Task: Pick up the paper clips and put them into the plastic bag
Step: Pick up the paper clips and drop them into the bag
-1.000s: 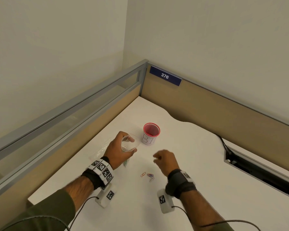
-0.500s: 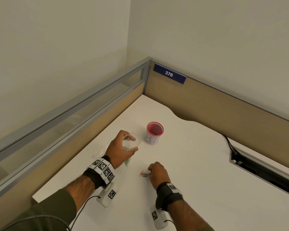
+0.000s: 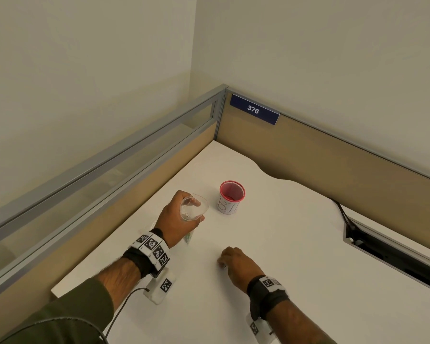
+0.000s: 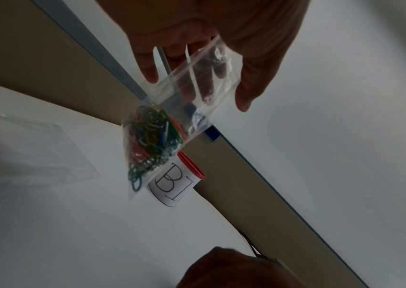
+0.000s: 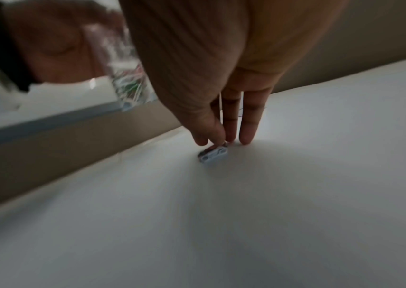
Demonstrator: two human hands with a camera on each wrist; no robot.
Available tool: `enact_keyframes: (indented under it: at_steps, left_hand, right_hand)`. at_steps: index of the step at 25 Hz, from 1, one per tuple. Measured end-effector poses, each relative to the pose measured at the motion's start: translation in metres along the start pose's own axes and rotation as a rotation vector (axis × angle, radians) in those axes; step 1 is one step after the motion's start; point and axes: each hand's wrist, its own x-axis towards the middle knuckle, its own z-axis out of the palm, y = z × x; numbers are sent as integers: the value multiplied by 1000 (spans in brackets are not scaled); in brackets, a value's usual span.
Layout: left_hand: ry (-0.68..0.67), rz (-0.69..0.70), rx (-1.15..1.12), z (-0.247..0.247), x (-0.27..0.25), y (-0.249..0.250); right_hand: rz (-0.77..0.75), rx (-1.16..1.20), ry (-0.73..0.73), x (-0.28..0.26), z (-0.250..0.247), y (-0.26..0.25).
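My left hand (image 3: 181,217) holds a small clear plastic bag (image 3: 193,209) above the white desk, its mouth spread open and facing up. Many coloured paper clips (image 4: 150,140) lie bunched in the bag's lower corner. My right hand (image 3: 235,261) is down on the desk in front of the bag. Its thumb and fingertips (image 5: 228,134) pinch a few pale paper clips (image 5: 213,153) against the surface. In the head view the hand covers those clips.
A red-rimmed cup (image 3: 231,197) marked "BI" stands just behind the bag. Another flat clear bag (image 4: 29,148) lies on the desk to the left. Partition walls (image 3: 333,165) close the back and left. A cable slot (image 3: 395,254) opens at the right.
My right hand came down from beside the bag onto the loose clips on the desk and now covers them. The left hand kept the bag in place.
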Motion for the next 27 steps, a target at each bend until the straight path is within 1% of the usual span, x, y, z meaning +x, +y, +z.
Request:
enact_keyframes:
  at_steps: [2, 3, 6, 12, 18, 22, 27]
  left_hand:
    - [1, 0, 5, 1, -1, 0]
    - [0, 0, 6, 2, -2, 0]
    - [-13, -3, 3, 5, -3, 1]
    - [-28, -2, -5, 3, -4, 5]
    - [-14, -12, 7, -1, -3, 3]
    - [-9, -13, 8, 1, -3, 2]
    - [-20, -16, 7, 3, -3, 4]
  right_hand:
    - [49, 28, 43, -6, -3, 9]
    - [54, 25, 38, -8, -4, 12]
    - [21, -26, -21, -7, -2, 9]
    - [1, -111, -14, 8, -3, -4]
    - [-11, -153, -24, 17, -2, -4]
    - [56, -160, 5, 15, -2, -1]
    - [209, -19, 79, 5, -5, 7]
